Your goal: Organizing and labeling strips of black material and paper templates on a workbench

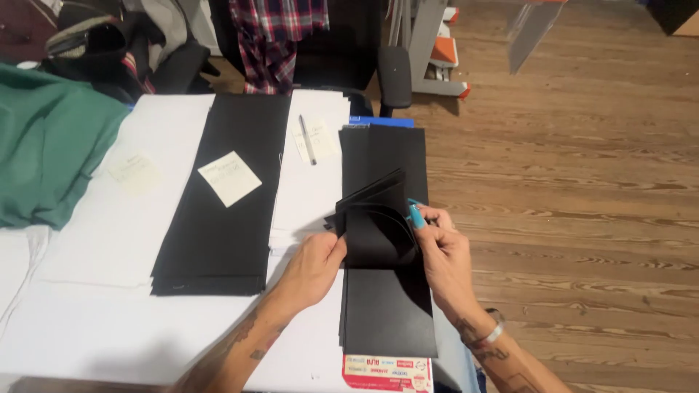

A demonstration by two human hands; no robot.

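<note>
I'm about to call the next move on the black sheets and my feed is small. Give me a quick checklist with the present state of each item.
1. Left hand on the curled black sheet: ok, it pinches the left edge.
2. Right hand on the same sheet: ok, it grips the right edge, with a blue tool in its fingers.
3. Sheet lifted off the narrow black stack: ok, it bows upward above it.
4. Only one sheet lifted: not ok, several edges fan out.
5. Wide black stack with its note undisturbed: ok.
6. Pen clear of the hands: ok.
</note>
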